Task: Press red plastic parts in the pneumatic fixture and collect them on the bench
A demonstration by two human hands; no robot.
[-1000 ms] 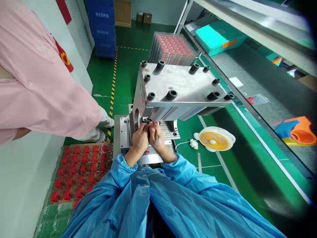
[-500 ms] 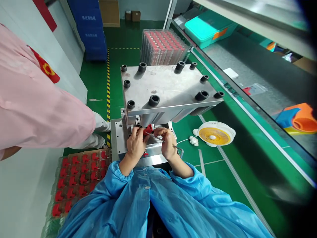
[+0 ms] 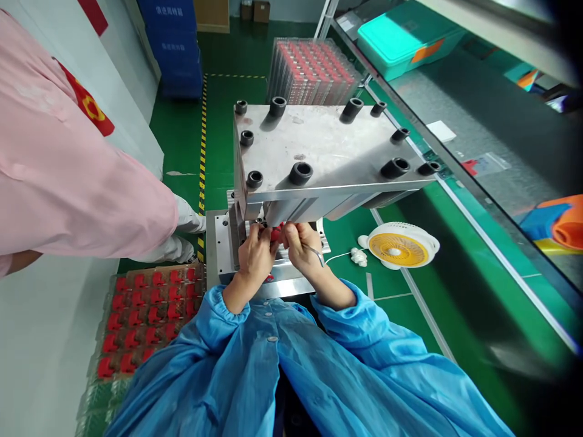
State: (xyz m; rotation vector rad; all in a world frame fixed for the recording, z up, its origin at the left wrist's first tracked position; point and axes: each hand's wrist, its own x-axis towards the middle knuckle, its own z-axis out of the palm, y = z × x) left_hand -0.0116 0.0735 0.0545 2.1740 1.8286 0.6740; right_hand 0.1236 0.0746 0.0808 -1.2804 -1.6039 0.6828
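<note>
Both my hands work under the top plate [image 3: 328, 152] of a metal press fixture. My left hand [image 3: 255, 254] is closed in a pinch on a small red part [image 3: 276, 232] at the fixture's slot. My right hand [image 3: 299, 246] is closed too, gripping metal tweezers [image 3: 316, 254] whose end sticks out past my palm, and its fingertips meet the same red part. The fixture's base block [image 3: 218, 243] lies under my wrists. My blue sleeves fill the bottom of the view.
A tray of red parts [image 3: 146, 309] lies at my left. A person in a pink coat [image 3: 68, 182] stands close on the left. A small yellow fan [image 3: 401, 246] sits right of the fixture. Stacked trays [image 3: 314, 73] stand behind it, and a green-edged conveyor [image 3: 478, 200] runs along the right.
My right hand has moved back in from the right, with the tweezers tucked along the palm. Both hands now meet at the red part under the plate.
</note>
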